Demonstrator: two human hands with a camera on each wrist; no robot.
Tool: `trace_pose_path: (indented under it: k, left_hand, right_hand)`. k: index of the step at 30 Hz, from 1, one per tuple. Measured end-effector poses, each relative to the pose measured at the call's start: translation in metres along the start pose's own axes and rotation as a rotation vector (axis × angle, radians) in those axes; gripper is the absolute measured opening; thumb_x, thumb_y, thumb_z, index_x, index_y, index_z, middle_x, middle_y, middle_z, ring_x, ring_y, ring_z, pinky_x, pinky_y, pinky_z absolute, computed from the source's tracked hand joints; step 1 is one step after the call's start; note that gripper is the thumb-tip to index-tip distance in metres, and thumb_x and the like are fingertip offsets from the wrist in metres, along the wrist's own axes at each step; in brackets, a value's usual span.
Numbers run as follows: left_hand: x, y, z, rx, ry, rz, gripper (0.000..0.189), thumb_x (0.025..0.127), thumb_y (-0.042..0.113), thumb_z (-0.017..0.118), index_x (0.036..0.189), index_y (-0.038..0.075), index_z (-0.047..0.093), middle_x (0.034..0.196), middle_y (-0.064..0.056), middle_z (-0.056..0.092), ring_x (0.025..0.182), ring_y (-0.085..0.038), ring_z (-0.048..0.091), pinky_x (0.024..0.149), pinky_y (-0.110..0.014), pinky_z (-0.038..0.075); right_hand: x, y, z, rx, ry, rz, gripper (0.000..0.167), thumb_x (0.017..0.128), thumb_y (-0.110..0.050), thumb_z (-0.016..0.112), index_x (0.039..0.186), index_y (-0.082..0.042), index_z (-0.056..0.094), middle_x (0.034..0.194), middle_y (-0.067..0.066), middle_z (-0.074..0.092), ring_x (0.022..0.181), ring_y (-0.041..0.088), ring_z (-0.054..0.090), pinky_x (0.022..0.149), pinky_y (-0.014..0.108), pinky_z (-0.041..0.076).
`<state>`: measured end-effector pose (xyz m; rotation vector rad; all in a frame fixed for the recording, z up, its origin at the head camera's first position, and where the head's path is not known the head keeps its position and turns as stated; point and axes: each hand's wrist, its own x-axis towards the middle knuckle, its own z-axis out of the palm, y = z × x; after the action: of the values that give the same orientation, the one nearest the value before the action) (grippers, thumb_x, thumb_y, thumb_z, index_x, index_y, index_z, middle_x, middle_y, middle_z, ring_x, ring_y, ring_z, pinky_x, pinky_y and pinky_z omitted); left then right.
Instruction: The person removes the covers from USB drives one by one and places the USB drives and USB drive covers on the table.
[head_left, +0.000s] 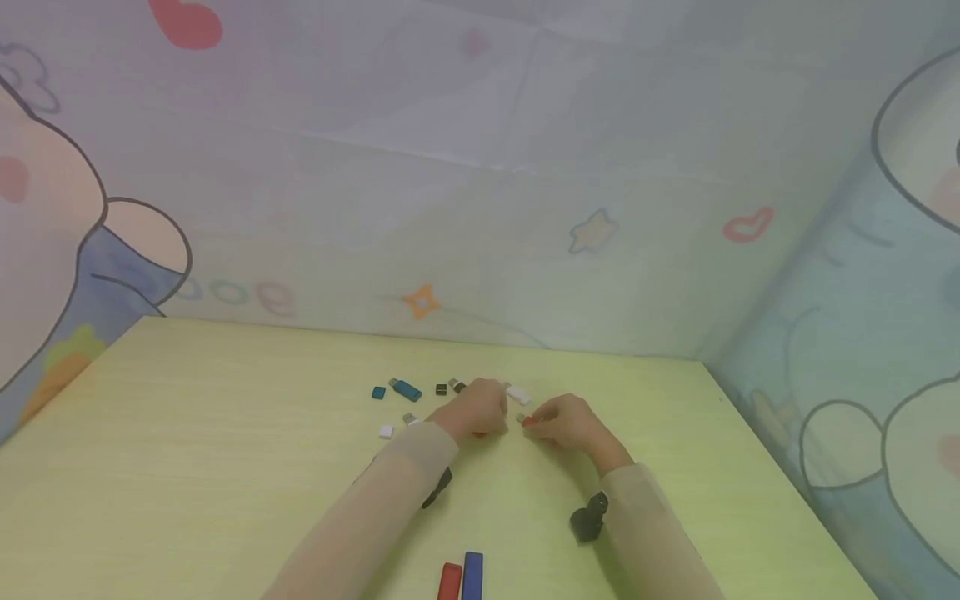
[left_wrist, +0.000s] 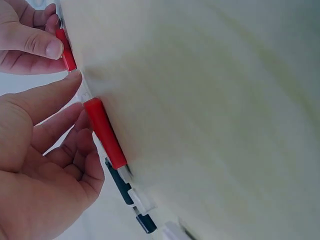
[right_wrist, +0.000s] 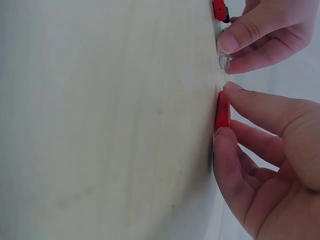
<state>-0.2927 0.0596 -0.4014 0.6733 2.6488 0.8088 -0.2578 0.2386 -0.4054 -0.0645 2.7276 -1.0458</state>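
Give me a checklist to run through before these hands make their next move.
1. Right grip: ok; the right hand pinches a small red stick.
2. Left grip: ok; the left hand pinches a small clear piece.
3. Plug direction: ok; the small red stick's metal plug points toward the left hand.
4. Small red stick and clear piece joined: not ok; a gap shows between them.
5. Clear piece free of the second red stick: cannot tell.
6. Teal stick away from both hands: ok.
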Motion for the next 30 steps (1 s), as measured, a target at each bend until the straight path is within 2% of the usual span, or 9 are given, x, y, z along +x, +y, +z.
trace_pose_path:
  k: [1, 3, 6, 8, 12, 14, 21, 25, 30]
  left_hand:
    - [-0.001, 0.000, -0.001, -0.005, 0.009, -0.003, 0.029, 0.075, -0.005, 0.067, 0.054, 0.004, 0.049, 0.057, -0.002, 0.053, 0.037, -0.007, 0.040, 0.039, -0.017, 0.032]
    - [-0.003, 0.000, -0.005, -0.017, 0.026, -0.006, 0.005, 0.076, -0.001, 0.069, 0.078, -0.003, 0.064, 0.083, -0.009, 0.065, 0.045, -0.009, 0.046, 0.045, -0.019, 0.039]
    - [-0.009, 0.004, -0.013, -0.016, 0.065, 0.020, 0.038, 0.077, 0.005, 0.073, 0.113, -0.004, 0.066, 0.113, -0.014, 0.065, 0.065, -0.013, 0.055, 0.063, -0.025, 0.048]
    - [-0.014, 0.007, -0.019, 0.003, 0.079, 0.045, 0.038, 0.078, 0.008, 0.075, 0.114, -0.003, 0.066, 0.107, -0.012, 0.066, 0.073, -0.016, 0.055, 0.071, -0.029, 0.048]
    - [-0.024, 0.012, -0.031, 0.016, 0.088, 0.091, 0.037, 0.081, 0.011, 0.074, 0.115, -0.001, 0.066, 0.092, -0.007, 0.063, 0.078, -0.017, 0.054, 0.073, -0.030, 0.047]
    - [-0.030, 0.014, -0.036, 0.016, 0.089, 0.113, 0.037, 0.082, 0.011, 0.074, 0.116, -0.001, 0.066, 0.093, -0.007, 0.063, 0.081, -0.017, 0.053, 0.074, -0.030, 0.047]
    - [-0.052, 0.019, -0.050, 0.004, 0.100, 0.178, 0.037, 0.085, 0.014, 0.073, 0.119, 0.002, 0.066, 0.103, -0.008, 0.065, 0.091, -0.019, 0.057, 0.082, -0.034, 0.048]
    - [-0.071, 0.020, -0.054, 0.002, 0.094, 0.231, 0.038, 0.086, 0.015, 0.072, 0.120, 0.002, 0.065, 0.106, -0.008, 0.066, 0.099, -0.022, 0.059, 0.086, -0.035, 0.049]
    - [-0.096, 0.023, -0.053, 0.009, 0.058, 0.288, 0.035, 0.086, 0.015, 0.071, 0.119, 0.003, 0.066, 0.106, -0.007, 0.065, 0.097, -0.021, 0.059, 0.087, -0.036, 0.048]
  right_hand:
    - [0.000, -0.001, -0.001, -0.006, -0.003, 0.001, 0.017, 0.083, -0.021, 0.074, 0.092, -0.006, 0.074, 0.076, -0.002, 0.067, 0.064, 0.012, 0.056, 0.059, 0.026, 0.048]
    - [-0.001, -0.002, -0.004, -0.017, 0.002, 0.011, 0.025, 0.083, -0.026, 0.075, 0.096, -0.005, 0.073, 0.078, 0.000, 0.067, 0.065, 0.013, 0.057, 0.060, 0.026, 0.048]
    - [-0.005, -0.006, -0.012, -0.019, 0.013, 0.022, 0.043, 0.082, -0.033, 0.075, 0.109, 0.000, 0.069, 0.090, 0.005, 0.069, 0.069, 0.016, 0.061, 0.064, 0.029, 0.051]
    - [-0.008, -0.009, -0.017, -0.016, 0.025, 0.020, 0.052, 0.082, -0.034, 0.076, 0.116, 0.003, 0.065, 0.098, 0.009, 0.069, 0.071, 0.019, 0.063, 0.065, 0.031, 0.052]
    - [-0.017, -0.015, -0.029, -0.015, 0.033, -0.037, 0.048, 0.084, -0.028, 0.074, 0.119, 0.005, 0.063, 0.103, 0.014, 0.065, 0.074, 0.023, 0.065, 0.065, 0.033, 0.055]
    - [-0.023, -0.018, -0.034, -0.024, 0.037, -0.072, 0.046, 0.085, -0.027, 0.073, 0.118, 0.004, 0.064, 0.103, 0.015, 0.064, 0.076, 0.025, 0.066, 0.064, 0.033, 0.055]
    - [-0.048, -0.027, -0.046, -0.079, 0.061, -0.165, 0.043, 0.085, -0.028, 0.073, 0.116, 0.000, 0.066, 0.103, 0.013, 0.063, 0.072, 0.020, 0.061, 0.060, 0.030, 0.052]
    - [-0.068, -0.034, -0.048, -0.091, 0.064, -0.208, 0.040, 0.084, -0.027, 0.074, 0.114, -0.001, 0.067, 0.101, 0.013, 0.063, 0.070, 0.020, 0.059, 0.060, 0.030, 0.050]
    - [-0.090, -0.042, -0.046, -0.085, 0.056, -0.273, 0.036, 0.084, -0.027, 0.075, 0.111, -0.003, 0.069, 0.099, 0.012, 0.064, 0.069, 0.016, 0.055, 0.060, 0.030, 0.048]
